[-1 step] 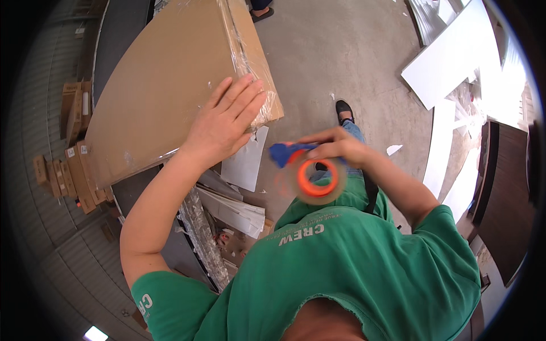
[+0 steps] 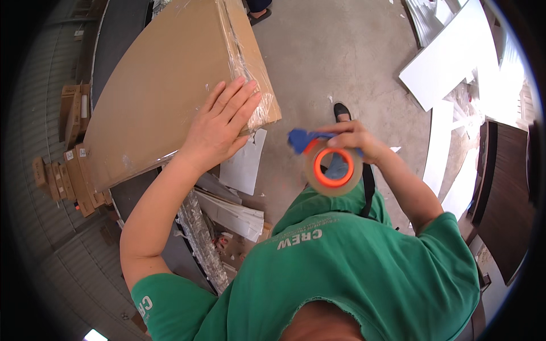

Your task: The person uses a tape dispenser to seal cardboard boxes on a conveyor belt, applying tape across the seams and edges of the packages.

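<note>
A large flat cardboard package (image 2: 165, 85) takes up the upper left, its right edge covered with clear shiny tape (image 2: 259, 116). Flat on its near right corner lies my left hand (image 2: 222, 122), fingers stretched out over the taped edge. To the right, apart from the package and in front of my green shirt, my right hand (image 2: 352, 139) is closed round a blue tape dispenser (image 2: 307, 138). The dispenser carries a wide roll of clear tape (image 2: 355, 184) on an orange core. Its blue head points left, toward the package corner.
Under the package runs a dark bench surface (image 2: 122, 42). White sheets and scraps (image 2: 239, 219) sit below its corner. White panels (image 2: 443, 54) and a dark brown panel (image 2: 503, 193) stand at the right. Another person's foot (image 2: 260, 16) shows at the top; cardboard boxes (image 2: 79, 176) are far left.
My right hand has moved right and slightly up with the tape dispenser, away from the package corner. My left hand stays flat on the package.
</note>
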Motion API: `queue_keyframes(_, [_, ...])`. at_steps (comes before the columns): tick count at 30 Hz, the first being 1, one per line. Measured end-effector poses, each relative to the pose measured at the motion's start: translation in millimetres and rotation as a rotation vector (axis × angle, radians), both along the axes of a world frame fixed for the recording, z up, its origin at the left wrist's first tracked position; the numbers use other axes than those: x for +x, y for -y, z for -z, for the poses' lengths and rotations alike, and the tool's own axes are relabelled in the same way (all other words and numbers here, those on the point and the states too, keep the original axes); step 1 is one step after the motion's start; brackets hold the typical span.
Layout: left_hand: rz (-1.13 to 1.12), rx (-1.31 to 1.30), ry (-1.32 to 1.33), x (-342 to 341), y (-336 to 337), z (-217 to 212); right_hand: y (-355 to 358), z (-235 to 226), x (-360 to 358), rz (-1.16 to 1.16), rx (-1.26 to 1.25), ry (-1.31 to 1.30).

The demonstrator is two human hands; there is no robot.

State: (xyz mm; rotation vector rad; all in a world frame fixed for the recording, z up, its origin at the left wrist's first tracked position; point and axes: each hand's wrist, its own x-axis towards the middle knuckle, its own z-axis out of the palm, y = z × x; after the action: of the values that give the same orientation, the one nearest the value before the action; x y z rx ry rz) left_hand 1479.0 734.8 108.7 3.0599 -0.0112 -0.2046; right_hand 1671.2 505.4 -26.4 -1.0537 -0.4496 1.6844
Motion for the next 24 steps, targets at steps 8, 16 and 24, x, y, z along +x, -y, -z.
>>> queue_keyframes(8, [-0.023, -0.019, 0.102, 55, 3, -17, -18, -28, -26, 0.190, 0.154, 0.295])
queue_keyframes(16, [0.330, 0.774, -0.678, 102, 25, 44, -88, 14, -58, -0.057, 0.075, -0.120])
queue_keyframes(24, [0.158, -0.030, 0.272, 43, -46, 35, -29, 10, 133, 0.139, -0.005, 0.044])
